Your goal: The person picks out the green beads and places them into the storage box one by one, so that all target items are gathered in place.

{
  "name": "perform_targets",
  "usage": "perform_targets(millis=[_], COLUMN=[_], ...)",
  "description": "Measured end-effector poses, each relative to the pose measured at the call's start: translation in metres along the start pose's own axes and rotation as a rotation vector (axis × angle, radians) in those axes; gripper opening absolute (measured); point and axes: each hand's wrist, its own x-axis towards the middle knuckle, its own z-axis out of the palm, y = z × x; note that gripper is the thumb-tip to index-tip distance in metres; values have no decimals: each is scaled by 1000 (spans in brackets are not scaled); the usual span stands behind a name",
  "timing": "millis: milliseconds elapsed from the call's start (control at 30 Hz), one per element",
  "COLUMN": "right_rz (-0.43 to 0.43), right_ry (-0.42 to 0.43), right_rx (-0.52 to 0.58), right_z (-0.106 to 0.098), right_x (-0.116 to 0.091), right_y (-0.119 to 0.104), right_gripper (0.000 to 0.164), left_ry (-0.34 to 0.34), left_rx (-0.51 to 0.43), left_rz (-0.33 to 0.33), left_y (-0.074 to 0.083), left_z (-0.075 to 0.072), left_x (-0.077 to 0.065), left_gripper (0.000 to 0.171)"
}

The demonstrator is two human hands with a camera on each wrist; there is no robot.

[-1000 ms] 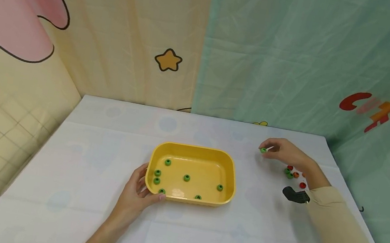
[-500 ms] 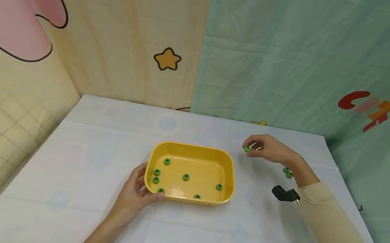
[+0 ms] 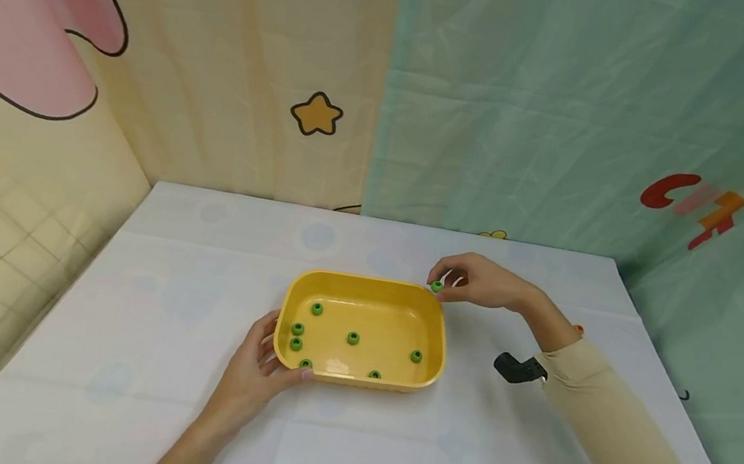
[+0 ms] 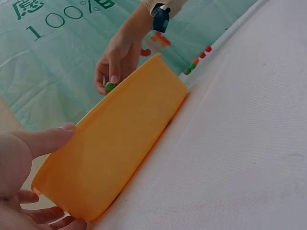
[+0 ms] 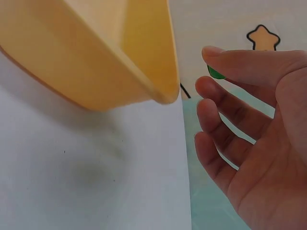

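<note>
A yellow plastic tray (image 3: 357,381) with rounded corners lies on the table, with several green beads (image 3: 353,337) scattered over its floor. My left hand (image 3: 257,375) grips its near left corner, thumb on the rim and fingers along the side. Over by the far right corner, my right hand (image 3: 483,282) pinches a green bead (image 3: 437,286) between thumb and fingers, just above the rim. Most of that bead (image 5: 217,73) is hidden behind the thumb in the right wrist view.
Red, orange and green beads (image 4: 195,62) sit on the table at the right; my right forearm hides nearly all of them in the head view. Printed curtains (image 3: 577,118) hang behind the white table (image 3: 205,287). A black device (image 3: 519,369) is at my right wrist.
My right hand has carried the green bead leftward from the right side of the table to the tray's far right corner. The left hand and tray have stayed in place.
</note>
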Motion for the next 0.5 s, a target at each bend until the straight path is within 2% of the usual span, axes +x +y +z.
perform_targets(millis=[500], right_rz=[-149], right_ry=[-92], right_rx=[-30], right_z=[23], right_x=[39], right_y=[-33], right_gripper=[19], left_ry=[3], left_rx=[18], left_rz=[1], left_y=[1], left_z=[-1], left_x=[-1], left_gripper=[101])
